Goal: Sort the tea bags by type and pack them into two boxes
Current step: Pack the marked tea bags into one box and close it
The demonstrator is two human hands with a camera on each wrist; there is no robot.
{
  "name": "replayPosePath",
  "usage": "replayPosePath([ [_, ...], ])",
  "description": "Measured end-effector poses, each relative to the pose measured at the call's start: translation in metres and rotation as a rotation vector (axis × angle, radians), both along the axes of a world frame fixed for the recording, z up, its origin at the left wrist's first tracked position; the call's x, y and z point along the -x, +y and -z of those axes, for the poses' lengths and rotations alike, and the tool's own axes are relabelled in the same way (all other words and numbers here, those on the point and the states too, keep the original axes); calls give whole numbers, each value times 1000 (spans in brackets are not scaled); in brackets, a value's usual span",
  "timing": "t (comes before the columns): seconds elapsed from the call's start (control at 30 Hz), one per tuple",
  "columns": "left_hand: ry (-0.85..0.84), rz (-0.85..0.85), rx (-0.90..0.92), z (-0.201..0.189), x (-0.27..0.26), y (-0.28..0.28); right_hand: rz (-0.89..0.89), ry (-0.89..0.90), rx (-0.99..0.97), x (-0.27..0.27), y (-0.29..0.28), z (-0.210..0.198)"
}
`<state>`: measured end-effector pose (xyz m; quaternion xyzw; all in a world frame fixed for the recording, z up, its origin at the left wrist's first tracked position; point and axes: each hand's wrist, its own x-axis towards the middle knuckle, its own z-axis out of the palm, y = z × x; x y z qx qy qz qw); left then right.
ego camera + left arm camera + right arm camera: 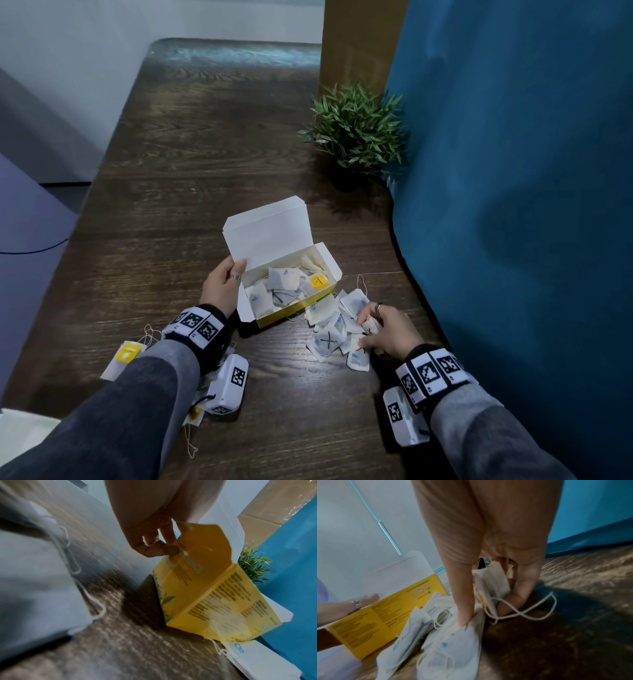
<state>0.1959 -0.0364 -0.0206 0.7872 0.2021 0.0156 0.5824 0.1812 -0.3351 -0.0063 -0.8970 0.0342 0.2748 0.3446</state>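
Note:
A yellow tea box (291, 313) stands open on the wooden table (205, 154), its white lid (267, 229) raised. Inside lie several white tea bags (284, 281) and one yellow-tagged bag (318, 281). My left hand (236, 274) is at the box's left end; in the left wrist view its fingers (163, 547) pinch the yellow side flap (202, 545). Right of the box lies a pile of blue-marked tea bags (329, 339). My right hand (376, 329) rests on the pile and grips a small bundle of tea bags (491, 582), thumb (464, 615) pressing on others.
More tea bags with yellow tags (125, 356) lie by my left forearm near the table's left edge. A small potted plant (356, 133) stands behind the box. A blue curtain (513, 205) runs along the right, and a cardboard panel (363, 41) stands at the back.

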Motion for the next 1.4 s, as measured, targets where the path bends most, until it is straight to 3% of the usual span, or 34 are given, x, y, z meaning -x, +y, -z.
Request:
replayPosePath([
  [0.27, -38, 25, -14, -3, 2, -1, 39, -93, -22, -5, -16, -25],
  [0.4, -25, 26, 3, -2, 1, 0, 37, -295, -112, -22, -9, -69],
  [0.57, 0, 37, 9, 0, 0, 2, -27, -520, -278, -35, 39, -118],
  [0.67, 2, 49, -5, 0, 0, 2, -50, -495, -453, -39, 74, -117],
  [0.8, -14, 57, 10, -2, 1, 1, -87, -353, -561, -41, 110, -83],
  [0.9, -16, 34, 51, -3, 1, 0, -94, -229, -321, -45, 120, -52],
  [1.0, -7, 37, 64, -3, 1, 0, -227, -180, -53, -50, 118, -34],
  [1.17, 1, 41, 42, -3, 0, 1, -244, -497, 92, -44, 112, -35],
  [1.23, -2, 40, 33, -3, 0, 1, -386, -523, 144, -41, 113, -38],
  [1.33, 0, 34, 23, 0, -1, 2, -662, -309, 295, -30, 116, -35],
  [1.4, 3, 37, 6, 0, -2, 3, -741, -286, 392, -23, 112, -32],
])
